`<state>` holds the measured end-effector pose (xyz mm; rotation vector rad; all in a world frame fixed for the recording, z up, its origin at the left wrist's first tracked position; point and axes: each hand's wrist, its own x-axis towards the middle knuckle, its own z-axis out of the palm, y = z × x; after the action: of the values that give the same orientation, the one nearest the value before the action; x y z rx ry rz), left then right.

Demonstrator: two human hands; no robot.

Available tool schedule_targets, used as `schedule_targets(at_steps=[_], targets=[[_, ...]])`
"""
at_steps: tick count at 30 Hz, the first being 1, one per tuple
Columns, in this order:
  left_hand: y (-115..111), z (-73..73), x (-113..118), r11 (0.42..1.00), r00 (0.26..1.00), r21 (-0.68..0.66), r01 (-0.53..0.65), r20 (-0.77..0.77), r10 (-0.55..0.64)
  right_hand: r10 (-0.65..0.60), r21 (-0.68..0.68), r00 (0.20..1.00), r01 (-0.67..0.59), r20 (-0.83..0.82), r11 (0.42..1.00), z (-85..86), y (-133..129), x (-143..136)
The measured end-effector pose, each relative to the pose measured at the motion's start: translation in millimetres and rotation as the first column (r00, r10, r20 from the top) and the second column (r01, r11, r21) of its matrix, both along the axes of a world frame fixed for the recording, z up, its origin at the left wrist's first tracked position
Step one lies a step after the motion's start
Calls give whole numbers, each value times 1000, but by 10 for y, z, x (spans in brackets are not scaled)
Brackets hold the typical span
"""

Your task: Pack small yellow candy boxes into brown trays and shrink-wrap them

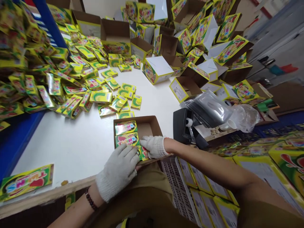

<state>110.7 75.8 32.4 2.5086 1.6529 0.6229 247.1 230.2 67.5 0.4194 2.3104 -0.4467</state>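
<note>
Both my hands wear white knit gloves. An open brown cardboard box [152, 124] sits at the near edge of the white table [78, 142]. Two yellow-green packets [125, 127] lie flat in its left side. My left hand [118, 171] rests at the box's near left corner, fingers on a third packet [142, 153]. Over the same packet, my right hand [154, 147] presses down inside the box at its near edge. That packet is mostly hidden by my fingers.
Several loose yellow-green packets [104, 95] spread over the table's far left. Open cartons [182, 88] pile up at the back right. A black device [185, 126] wrapped in plastic stands right of the box. A long packet [26, 182] lies near left. Filled cartons [209, 196] stand below right.
</note>
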Motion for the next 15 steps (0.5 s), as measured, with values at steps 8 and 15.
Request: schedule_targets(at_steps=[8,15], targets=[[473,33,-909,864,831,126,-487,373,413,-24,30,999,23,44,999,170,75,-158],[1401,-10,-1221,785,776,-226,-577,150,613,-276,-29,832,300,-482,954,489,553,-570]])
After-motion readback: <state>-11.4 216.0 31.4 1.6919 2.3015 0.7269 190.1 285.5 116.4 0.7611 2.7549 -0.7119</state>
